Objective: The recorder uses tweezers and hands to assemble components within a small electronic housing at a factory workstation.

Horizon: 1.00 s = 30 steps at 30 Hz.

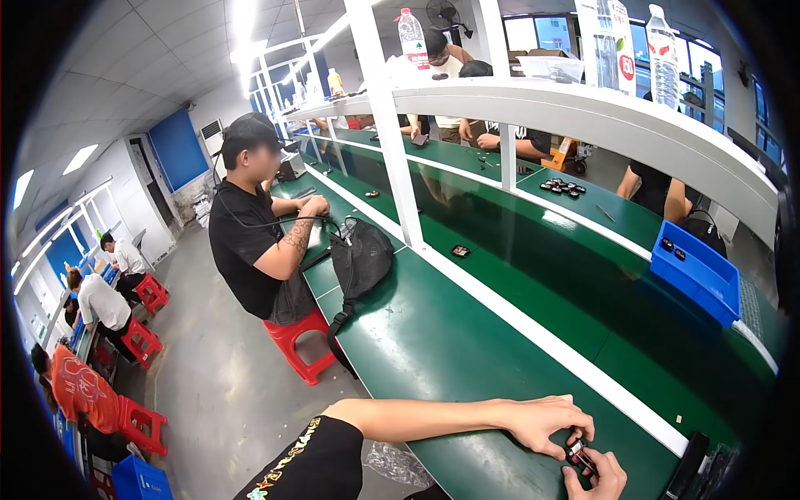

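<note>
Black small part (577, 452) pinched between left hand (546, 421) above, right hand (598, 477) below, green bench (467, 333)

Two hands (567, 450), one blue bin (696, 271), one black bag (360, 258), three bottles (412, 35).

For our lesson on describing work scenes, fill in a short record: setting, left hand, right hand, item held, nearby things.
Setting: long green workbench with white dividing strip
Left hand: fingers pinch the small black and silver part from above
Right hand: grips the same part from below
Nearby things: blue plastic bin, black fabric bag, seated person in black shirt on red plastic stool
</note>
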Each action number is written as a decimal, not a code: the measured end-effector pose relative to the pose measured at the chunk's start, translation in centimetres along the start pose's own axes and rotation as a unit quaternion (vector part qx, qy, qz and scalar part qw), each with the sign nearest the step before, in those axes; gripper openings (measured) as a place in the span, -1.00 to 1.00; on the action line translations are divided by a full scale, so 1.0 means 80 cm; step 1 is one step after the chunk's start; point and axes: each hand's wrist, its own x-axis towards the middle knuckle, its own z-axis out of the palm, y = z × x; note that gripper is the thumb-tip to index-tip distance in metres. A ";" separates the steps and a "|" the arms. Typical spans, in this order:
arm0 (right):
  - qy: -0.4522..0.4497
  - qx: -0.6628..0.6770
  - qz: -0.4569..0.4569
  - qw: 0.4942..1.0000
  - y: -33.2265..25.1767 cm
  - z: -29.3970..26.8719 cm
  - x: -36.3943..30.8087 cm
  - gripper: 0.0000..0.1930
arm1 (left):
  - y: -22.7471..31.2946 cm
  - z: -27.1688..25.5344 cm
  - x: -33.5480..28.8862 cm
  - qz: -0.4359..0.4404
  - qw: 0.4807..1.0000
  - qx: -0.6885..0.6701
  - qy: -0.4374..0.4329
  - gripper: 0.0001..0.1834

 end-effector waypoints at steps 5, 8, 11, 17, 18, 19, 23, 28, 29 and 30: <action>0.036 0.043 0.040 0.998 0.006 0.010 -0.002 -0.57 | 0.004 0.001 -0.001 -0.025 1.000 -0.010 0.007 -0.33; 0.010 0.016 0.028 0.999 0.007 0.003 -0.003 -0.59 | 0.000 0.004 0.005 -0.011 1.000 -0.004 0.007 -0.27; -0.004 0.006 0.025 1.000 0.003 0.004 0.002 -0.60 | -0.001 0.005 0.002 -0.032 0.999 -0.019 0.002 -0.29; 0.002 0.034 0.052 0.998 0.012 0.008 -0.001 -0.57 | 0.003 0.012 0.004 -0.019 0.998 -0.058 -0.004 -0.31; -0.003 0.046 0.061 0.997 0.017 0.009 -0.002 -0.58 | 0.003 0.012 0.005 -0.022 0.997 -0.070 -0.008 -0.32; -0.004 0.046 0.058 0.997 0.021 0.011 -0.003 -0.58 | 0.000 0.012 0.005 -0.023 0.997 -0.069 -0.005 -0.32; -0.012 0.067 0.065 0.996 0.025 0.006 -0.007 -0.60 | -0.006 0.011 0.010 -0.012 0.997 -0.076 -0.007 -0.33; 0.020 0.063 0.032 0.997 0.015 0.003 -0.014 -0.58 | 0.008 0.004 0.017 -0.028 0.995 -0.089 -0.027 -0.32; 0.015 0.047 0.034 0.998 0.015 0.005 -0.013 -0.56 | 0.006 0.003 0.010 -0.034 0.996 -0.084 -0.022 -0.34; 0.008 0.060 0.023 0.998 0.003 0.005 -0.005 -0.57 | 0.008 0.001 -0.002 -0.049 0.997 -0.063 -0.015 -0.38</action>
